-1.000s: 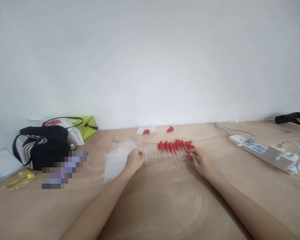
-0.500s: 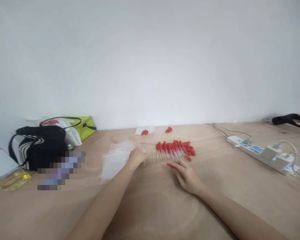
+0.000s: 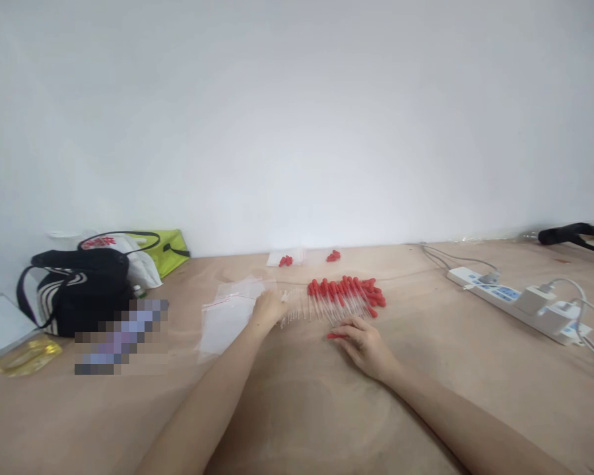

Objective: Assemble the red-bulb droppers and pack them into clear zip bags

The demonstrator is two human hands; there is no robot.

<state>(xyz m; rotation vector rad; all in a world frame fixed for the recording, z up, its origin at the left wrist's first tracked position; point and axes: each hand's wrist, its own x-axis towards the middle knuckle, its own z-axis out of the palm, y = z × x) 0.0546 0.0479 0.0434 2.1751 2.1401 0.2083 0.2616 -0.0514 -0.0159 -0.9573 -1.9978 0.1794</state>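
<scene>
Several clear thin droppers with red bulbs (image 3: 344, 290) lie in a row on the wooden table (image 3: 297, 409). My right hand (image 3: 363, 343) is in front of them, its fingers closed on a red bulb (image 3: 334, 336). To the left, clear thin tubes without red bulbs (image 3: 293, 307) lie side by side. Beside their left end is my left hand (image 3: 268, 310), fingers bent together; what they grip, if anything, is too small to make out. Clear plastic bags (image 3: 228, 320) lie left of that hand, partly behind it.
At the back lie two small groups of red bulbs (image 3: 286, 261), one by a white bag. A black bag (image 3: 86, 290), a green bag (image 3: 171, 251) and yellow tape (image 3: 30, 357) are left. A power strip (image 3: 519, 305) with cables is right.
My right hand has shifted slightly left, and the red bulb in it has moved slightly down and left. My left hand has moved very little.
</scene>
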